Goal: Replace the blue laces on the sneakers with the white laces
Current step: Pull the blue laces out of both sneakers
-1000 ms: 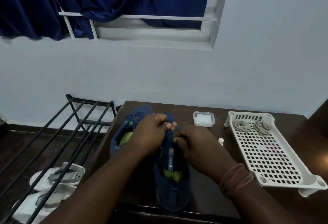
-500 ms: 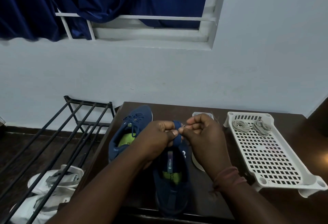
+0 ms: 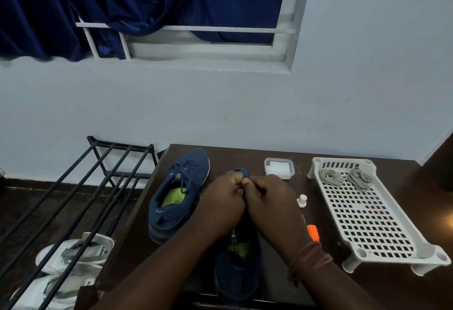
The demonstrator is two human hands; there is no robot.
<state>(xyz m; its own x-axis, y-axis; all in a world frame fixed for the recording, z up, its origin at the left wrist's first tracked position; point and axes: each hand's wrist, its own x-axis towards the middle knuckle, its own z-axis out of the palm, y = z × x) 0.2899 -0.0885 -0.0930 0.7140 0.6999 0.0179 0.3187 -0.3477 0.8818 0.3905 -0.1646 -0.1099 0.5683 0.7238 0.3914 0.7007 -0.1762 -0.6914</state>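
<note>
Two blue sneakers stand on the dark table [image 3: 277, 155]. The left sneaker [image 3: 180, 192] still carries its blue lace and shows a green insole. The near sneaker [image 3: 239, 268] points away from me, mostly hidden under my hands. My left hand [image 3: 221, 201] grips its tongue near the toe end. My right hand [image 3: 268, 205] pinches something thin right beside it, likely the blue lace; my fingers hide it. Two bundles of white laces [image 3: 345, 178] lie at the far end of a white perforated tray [image 3: 367, 216].
A small clear lidded box [image 3: 279, 168], a small white cap-like piece [image 3: 302, 200] and an orange object [image 3: 313, 232] lie between the shoes and the tray. A black metal rack [image 3: 81, 192] stands left of the table, with white sneakers [image 3: 73, 258] on the floor beneath.
Both hands dropped slightly and closed together over the near sneaker's toe end. My right hand came back down from its raised pull, uncovering the clear box.
</note>
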